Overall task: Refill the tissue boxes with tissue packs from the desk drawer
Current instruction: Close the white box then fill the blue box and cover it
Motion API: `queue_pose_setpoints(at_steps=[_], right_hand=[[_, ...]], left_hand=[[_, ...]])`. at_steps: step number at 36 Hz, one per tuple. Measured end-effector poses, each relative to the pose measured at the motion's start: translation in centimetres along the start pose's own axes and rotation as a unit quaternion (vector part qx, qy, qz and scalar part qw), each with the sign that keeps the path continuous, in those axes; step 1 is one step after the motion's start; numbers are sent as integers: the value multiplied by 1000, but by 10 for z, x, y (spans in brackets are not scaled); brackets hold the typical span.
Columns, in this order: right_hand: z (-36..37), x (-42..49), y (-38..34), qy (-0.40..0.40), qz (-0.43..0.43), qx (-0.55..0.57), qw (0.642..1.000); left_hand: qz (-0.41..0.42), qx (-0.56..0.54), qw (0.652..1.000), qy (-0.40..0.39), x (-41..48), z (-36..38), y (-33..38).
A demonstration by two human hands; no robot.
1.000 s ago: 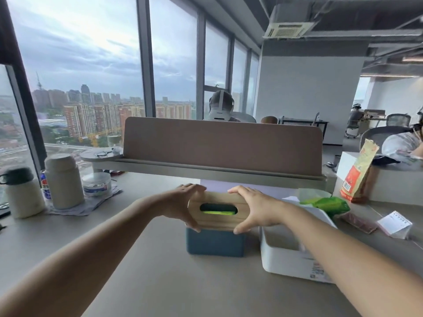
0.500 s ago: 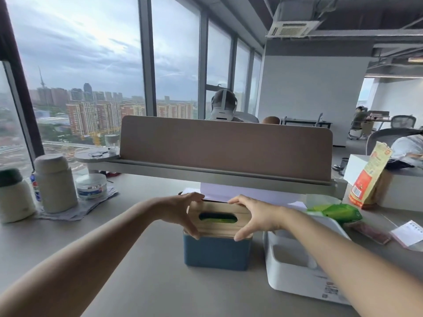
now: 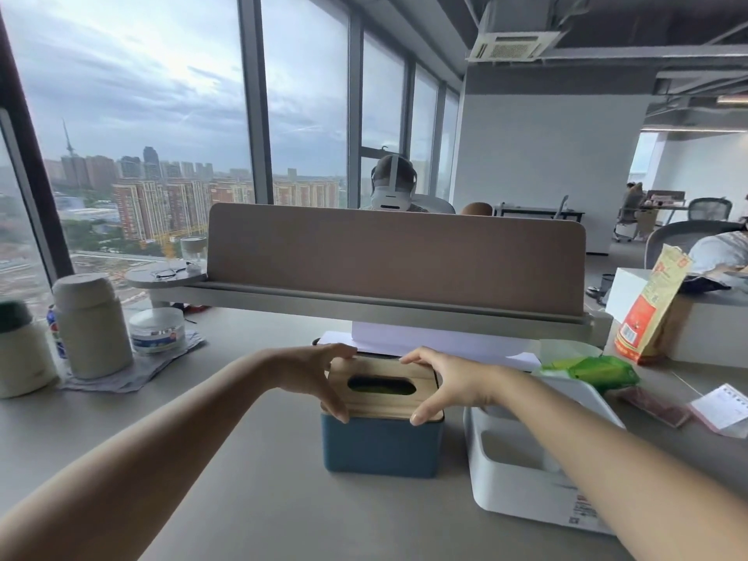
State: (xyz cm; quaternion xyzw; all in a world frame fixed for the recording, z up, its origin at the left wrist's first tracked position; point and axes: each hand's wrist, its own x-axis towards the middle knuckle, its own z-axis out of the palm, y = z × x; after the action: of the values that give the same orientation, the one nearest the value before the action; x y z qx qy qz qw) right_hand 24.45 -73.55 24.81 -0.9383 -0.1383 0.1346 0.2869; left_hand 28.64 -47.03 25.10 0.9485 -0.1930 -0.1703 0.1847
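A blue tissue box (image 3: 380, 447) stands on the desk in front of me with a wooden lid (image 3: 382, 402) seated on its rim. Something green shows through the lid's oval slot. My left hand (image 3: 315, 374) grips the lid's left end and my right hand (image 3: 449, 380) grips its right end, thumbs at the near edge. To the right lies a white tissue box (image 3: 522, 483), open with no lid. A green tissue pack (image 3: 599, 372) rests at that box's far end.
A brown divider panel (image 3: 396, 257) with a grey shelf runs across the desk behind the box. Two jars (image 3: 91, 325) and a tin (image 3: 158, 330) stand at the left. A red and yellow bag (image 3: 651, 305), papers and a person across the divider are at the right and back.
The wooden lid has come down from a tilted hold above the blue box to sit flat on it. Both hands stayed on its ends.
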Motion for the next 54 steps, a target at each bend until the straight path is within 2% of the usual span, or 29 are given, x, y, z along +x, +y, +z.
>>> queue_pose_setpoints(at_steps=[15, 20, 25, 31, 35, 40, 46, 54], right_hand=[[-5, 0, 8, -14, 1, -64, 998], [-6, -5, 6, -4, 0, -159, 987], [-7, -9, 5, -10, 11, -192, 981], [-4, -12, 3, -9, 12, -196, 981], [3, -21, 2, 42, 7, -235, 971], [14, -31, 8, 97, -2, -270, 958], [23, -29, 14, 146, -29, -272, 951], [26, -22, 22, 148, -27, -300, 942]], left_hand=[[26, -74, 997, -26, 5, 6, -14], [43, -84, 995, -33, 10, 13, -21], [62, -112, 991, -46, 11, 17, -26], [65, -61, 995, -38, 5, 13, -23], [65, 30, 997, 6, -9, 17, -20], [65, 124, 980, 138, -28, 38, -19], [71, 142, 965, 208, -36, 59, -23], [73, 103, 960, 250, -36, 72, -24]])
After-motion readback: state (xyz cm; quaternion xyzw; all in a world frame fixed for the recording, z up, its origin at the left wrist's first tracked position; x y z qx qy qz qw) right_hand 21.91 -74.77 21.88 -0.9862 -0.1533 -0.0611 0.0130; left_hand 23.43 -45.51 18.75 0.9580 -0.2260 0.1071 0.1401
